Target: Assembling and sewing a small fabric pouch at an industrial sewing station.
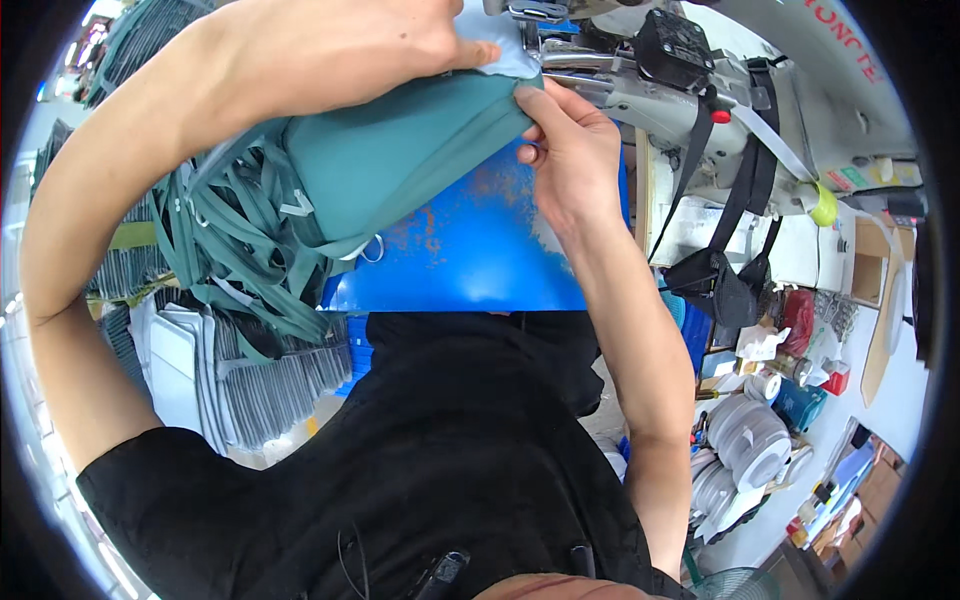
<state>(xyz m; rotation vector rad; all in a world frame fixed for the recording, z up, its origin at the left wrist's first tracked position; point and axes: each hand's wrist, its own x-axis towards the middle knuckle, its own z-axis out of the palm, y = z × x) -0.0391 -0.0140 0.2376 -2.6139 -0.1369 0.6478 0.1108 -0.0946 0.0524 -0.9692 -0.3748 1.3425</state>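
A teal fabric piece (350,160) lies over the front of a blue work table (470,240), with a band of the same colour along its lower edge. My left hand (400,45) reaches across from the left and rests on it. Its thumb stretches out over a pale blue piece (515,45); the upper frame edge cuts off the other fingers. My right hand (575,145) pinches the teal fabric's right corner between thumb and finger, close below the metal foot parts of a sewing machine (535,40).
A tangle of teal straps (235,230) hangs at the left, above stacked grey pieces (270,390). At the right are a black box (675,48) on the machine, hanging black straps (735,200), and a shelf area with clear round containers (750,440).
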